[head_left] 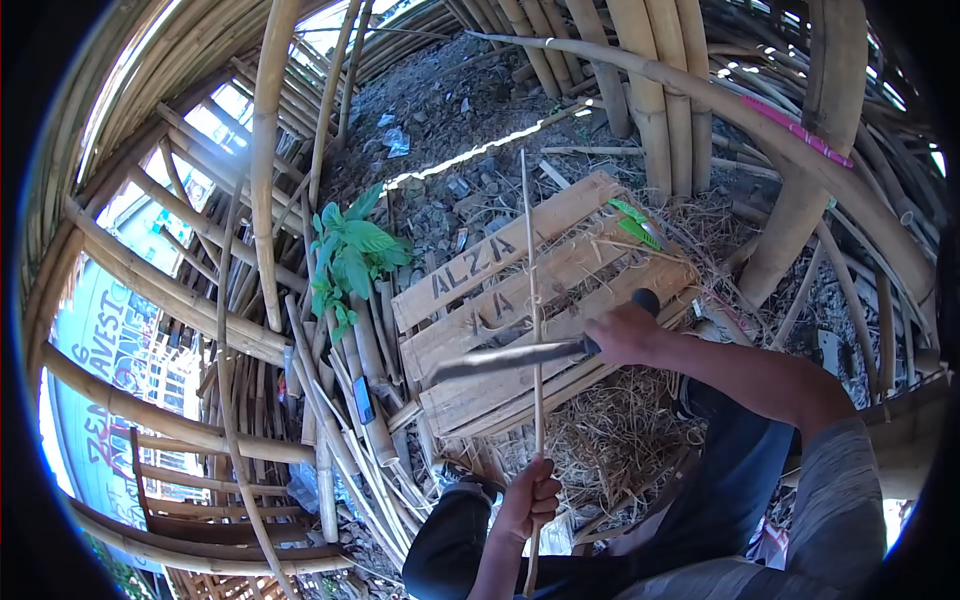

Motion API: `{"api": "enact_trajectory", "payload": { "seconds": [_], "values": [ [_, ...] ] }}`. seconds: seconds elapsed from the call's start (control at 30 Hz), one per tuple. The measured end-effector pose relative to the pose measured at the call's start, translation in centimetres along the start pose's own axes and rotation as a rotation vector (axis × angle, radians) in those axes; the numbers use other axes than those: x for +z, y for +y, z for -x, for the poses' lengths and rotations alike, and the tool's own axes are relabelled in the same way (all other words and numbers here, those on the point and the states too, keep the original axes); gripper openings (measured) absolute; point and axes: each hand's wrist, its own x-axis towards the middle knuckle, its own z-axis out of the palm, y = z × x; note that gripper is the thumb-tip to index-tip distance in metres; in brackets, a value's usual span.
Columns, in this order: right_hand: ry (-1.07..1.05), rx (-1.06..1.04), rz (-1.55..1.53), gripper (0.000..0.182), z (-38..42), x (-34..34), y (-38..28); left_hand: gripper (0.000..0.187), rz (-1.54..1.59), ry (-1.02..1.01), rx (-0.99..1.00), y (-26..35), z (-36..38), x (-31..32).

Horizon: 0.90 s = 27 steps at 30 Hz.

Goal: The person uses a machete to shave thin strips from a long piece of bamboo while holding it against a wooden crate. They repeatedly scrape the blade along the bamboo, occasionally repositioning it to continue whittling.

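Observation:
My left hand [527, 500] is wrapped round a thin bamboo stick [538, 400] low down, near my knee. The stick runs upright in the view, its far part lying over a slatted wooden crate [470, 270] marked with black letters. My right hand [625, 333] grips the dark handle of a machete [505, 358]. The long blade, blurred by motion, points left and crosses the stick over the crate. Towards the crate's far right corner lies a bright green object [632, 222], with thin shavings around it.
Dry shavings [610, 440] cover the ground by my feet. A green leafy plant [352, 255] and a phone-like blue object [362, 400] on bamboo poles are left of the crate. A thick bamboo pole [700, 90] with a pink item [795, 130] slants across the upper right. Bamboo framing [180, 310] stands leftward.

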Motion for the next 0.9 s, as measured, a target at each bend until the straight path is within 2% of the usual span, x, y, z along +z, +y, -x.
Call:
{"api": "enact_trajectory", "payload": {
  "seconds": [0.13, 0.2, 0.33, 0.4, 0.6, 0.63, 0.7, 0.77, 0.83, 0.87, 0.9],
  "values": [
    [-0.004, -0.103, 0.048, 0.019, -1.2, 0.1, -1.6, 0.037, 0.129, -0.14, -0.017, 0.3, 0.3, -0.5],
    [-0.177, -0.205, -0.007, 0.023, -1.9, -0.4, -1.4, 0.037, 0.159, -0.174, -0.027, 0.5, 0.1, -1.0],
    [-0.196, -0.198, -0.026, 0.026, -2.1, -1.8, 0.4, 0.037, 0.087, -0.061, 0.007, 0.3, 0.4, -0.4],
    [-0.237, -0.153, -0.005, 0.029, -2.0, -1.7, 1.2, 0.039, -0.037, 0.061, 0.034, -0.1, 0.2, 0.1],
    [-0.305, -0.031, -0.077, 0.03, 0.4, 1.5, -0.2, 0.038, -0.152, 0.115, 0.099, -0.2, -0.9, 0.1],
    [-0.329, -0.045, -0.054, 0.03, 0.5, 1.2, -0.6, 0.038, -0.142, 0.104, 0.11, -0.4, -1.0, 0.2],
    [-0.269, -0.221, 0.081, 0.03, 1.1, 0.5, -1.4, 0.038, -0.13, 0.075, 0.138, -0.9, -1.5, -0.1],
    [-0.33, -0.139, 0.066, 0.029, -0.3, -1.6, -0.6, 0.037, -0.028, 0.064, 0.054, -0.2, -0.5, 1.3],
    [-0.256, 0.288, -0.021, 0.026, -1.5, -3.0, 2.3, 0.037, 0.071, -0.021, 0.018, 0.5, -0.3, 1.3],
    [-0.266, 0.275, -0.008, 0.026, -1.1, -2.7, 3.3, 0.037, 0.087, -0.093, 0.034, 1.2, -1.1, 0.8],
    [-0.179, 0.294, 0.045, 0.026, -1.1, -2.5, 4.3, 0.036, 0.098, -0.18, 0.018, 1.7, -1.4, 0.8]
  ]
}}
